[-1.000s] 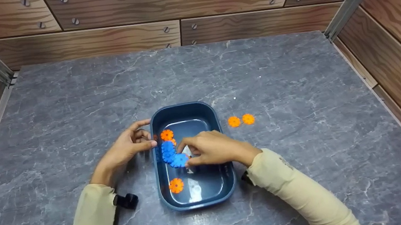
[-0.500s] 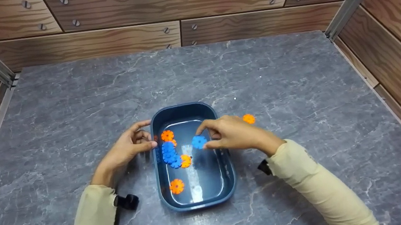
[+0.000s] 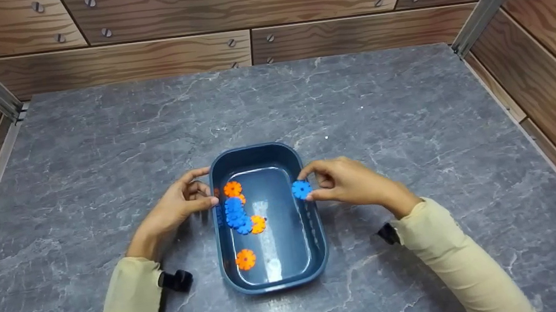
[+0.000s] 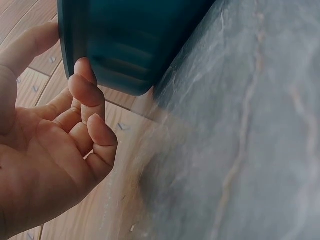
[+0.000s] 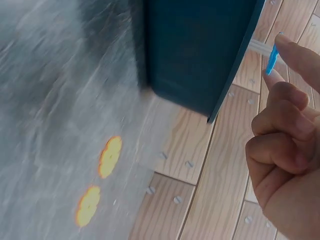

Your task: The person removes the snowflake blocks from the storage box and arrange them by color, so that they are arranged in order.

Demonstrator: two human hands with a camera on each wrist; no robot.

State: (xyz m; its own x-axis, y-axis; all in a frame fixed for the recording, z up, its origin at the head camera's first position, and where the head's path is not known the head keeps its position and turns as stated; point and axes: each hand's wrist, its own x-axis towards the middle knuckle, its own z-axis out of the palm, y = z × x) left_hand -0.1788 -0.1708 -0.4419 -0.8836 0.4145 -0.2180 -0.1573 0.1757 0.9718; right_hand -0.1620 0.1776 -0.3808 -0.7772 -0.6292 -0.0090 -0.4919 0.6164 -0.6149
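Note:
My right hand (image 3: 350,182) pinches a blue notched plastic disc (image 3: 301,189) by its edge between thumb and index finger, over the right rim of the dark blue tub (image 3: 277,287). Edge-on, the blue disc (image 5: 272,60) looks thin in the right wrist view, held higher than the tub wall. My left hand (image 3: 177,203) is at the tub's left side, thumb and index finger touching the rim well apart from each other. Its other fingers bend loosely in the left wrist view. Inside the tub, a heap of blue discs (image 3: 235,214) overlaps orange discs (image 3: 258,224) along the left side.
Another orange disc (image 3: 245,259) lies alone near the tub's front left corner. Two orange discs (image 5: 110,157) rest on the grey marbled table (image 3: 407,111) right of the tub, hidden by my right hand in the head view. Wood-patterned panels (image 3: 169,59) border the table.
My right hand has lifted the blue disc from the heap and carried it right to the rim, uncovering an orange disc beneath. The left hand and tub stay in place.

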